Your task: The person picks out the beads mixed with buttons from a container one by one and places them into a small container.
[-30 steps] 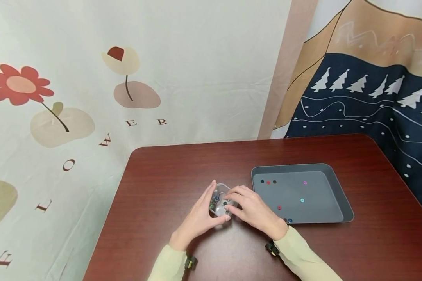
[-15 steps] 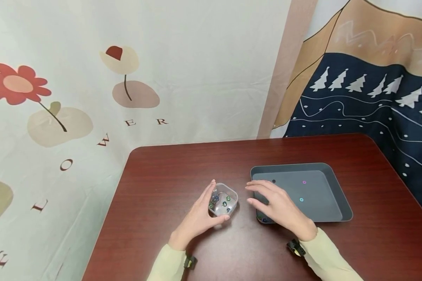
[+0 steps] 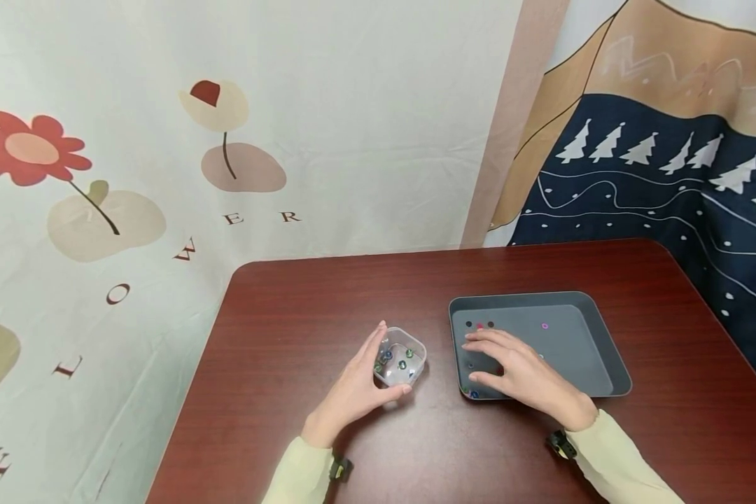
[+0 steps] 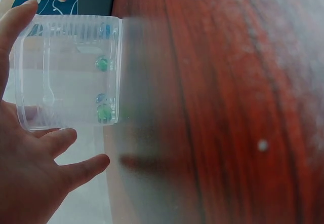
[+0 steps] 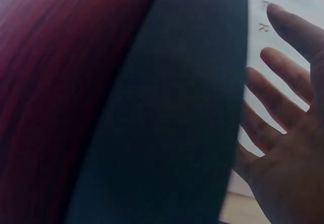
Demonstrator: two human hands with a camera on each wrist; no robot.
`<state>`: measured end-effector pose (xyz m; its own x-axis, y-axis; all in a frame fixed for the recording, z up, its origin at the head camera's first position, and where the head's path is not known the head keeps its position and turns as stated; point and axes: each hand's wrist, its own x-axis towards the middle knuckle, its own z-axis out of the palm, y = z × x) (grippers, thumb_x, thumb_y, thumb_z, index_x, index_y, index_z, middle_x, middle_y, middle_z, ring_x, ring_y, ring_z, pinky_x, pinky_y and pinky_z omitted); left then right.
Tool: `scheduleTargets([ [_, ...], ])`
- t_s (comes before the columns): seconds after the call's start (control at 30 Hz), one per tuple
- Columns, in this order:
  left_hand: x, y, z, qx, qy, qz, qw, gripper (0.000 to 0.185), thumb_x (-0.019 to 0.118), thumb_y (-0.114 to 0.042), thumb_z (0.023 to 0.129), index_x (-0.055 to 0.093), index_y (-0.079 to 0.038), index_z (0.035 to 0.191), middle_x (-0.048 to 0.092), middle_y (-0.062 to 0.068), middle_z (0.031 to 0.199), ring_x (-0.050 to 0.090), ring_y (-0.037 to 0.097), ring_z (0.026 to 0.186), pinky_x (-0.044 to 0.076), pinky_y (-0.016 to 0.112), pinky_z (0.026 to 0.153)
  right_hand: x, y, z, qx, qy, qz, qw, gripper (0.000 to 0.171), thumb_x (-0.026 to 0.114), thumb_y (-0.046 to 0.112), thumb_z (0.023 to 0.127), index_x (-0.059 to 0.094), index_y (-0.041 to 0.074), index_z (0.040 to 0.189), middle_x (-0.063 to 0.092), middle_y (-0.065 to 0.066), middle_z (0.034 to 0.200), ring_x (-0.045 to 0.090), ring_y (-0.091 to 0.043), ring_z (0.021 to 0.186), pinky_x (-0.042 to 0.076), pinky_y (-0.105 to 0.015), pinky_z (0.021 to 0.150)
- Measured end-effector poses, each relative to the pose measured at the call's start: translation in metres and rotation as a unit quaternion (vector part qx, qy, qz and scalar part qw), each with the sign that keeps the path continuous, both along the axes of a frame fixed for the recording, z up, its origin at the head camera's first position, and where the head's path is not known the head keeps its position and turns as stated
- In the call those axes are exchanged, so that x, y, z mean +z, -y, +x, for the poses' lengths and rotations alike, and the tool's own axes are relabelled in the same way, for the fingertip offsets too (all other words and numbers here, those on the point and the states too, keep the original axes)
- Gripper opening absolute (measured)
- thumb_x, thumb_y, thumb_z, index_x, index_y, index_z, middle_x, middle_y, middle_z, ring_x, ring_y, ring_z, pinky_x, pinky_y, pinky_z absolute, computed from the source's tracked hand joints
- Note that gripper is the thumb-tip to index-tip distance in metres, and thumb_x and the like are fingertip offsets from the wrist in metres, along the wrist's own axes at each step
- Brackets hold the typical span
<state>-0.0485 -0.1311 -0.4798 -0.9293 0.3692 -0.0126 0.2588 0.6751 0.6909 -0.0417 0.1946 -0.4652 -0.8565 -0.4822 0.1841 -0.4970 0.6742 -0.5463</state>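
Note:
My left hand (image 3: 355, 392) holds a clear plastic box (image 3: 419, 365) on the table from its left side, thumb in front and fingers behind. Several green and blue glass marbles (image 3: 402, 365) lie inside; the left wrist view shows a green marble (image 4: 103, 63) low behind the box's ribbed wall. Over the left part of a grey tray (image 3: 586, 350) hovers my right hand (image 3: 523, 371), fingers spread and nothing in them. It hides some of the tray's floor. The right wrist view has the right hand (image 5: 288, 122) beyond the tray's dark side (image 5: 172, 102).
In the tray, small dark and red round spots sit near the back left, and a pink ring (image 3: 544, 326) lies farther right. Blue and green marbles (image 3: 474, 395) rest in its near left corner. A patterned curtain (image 3: 353, 140) hangs behind the table (image 3: 302, 315).
My right hand has come out of the plastic box and moved right, over the tray. The left hand and the box stay where they were.

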Motion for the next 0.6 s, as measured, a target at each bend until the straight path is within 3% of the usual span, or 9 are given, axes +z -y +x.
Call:
scheduleTargets([
  [0.23,0.0,0.001,0.0,-0.002,0.002,0.002,1.0,0.112,0.083,-0.055,0.082,0.022,-0.015,0.166,0.02,-0.004,0.172,0.035,0.025,0.151,0.033,0.052,0.118,-0.011,-0.006,-0.004,0.005,0.026,0.019,0.999,0.044,0.083,0.034,0.09,0.073,0.014,0.127,0.062,-0.004,0.141,0.057,-0.03,0.131,0.049,-0.054,0.105],
  [0.6,-0.001,0.0,-0.001,-0.003,-0.001,0.0,1.0,0.111,0.083,-0.054,0.082,0.023,-0.013,0.166,0.021,-0.002,0.172,0.035,0.024,0.151,0.033,0.052,0.119,-0.022,-0.005,-0.009,0.027,0.018,0.064,0.997,0.051,0.089,0.037,0.082,0.074,0.013,0.124,0.063,-0.006,0.138,0.057,-0.031,0.129,0.049,-0.053,0.104],
])
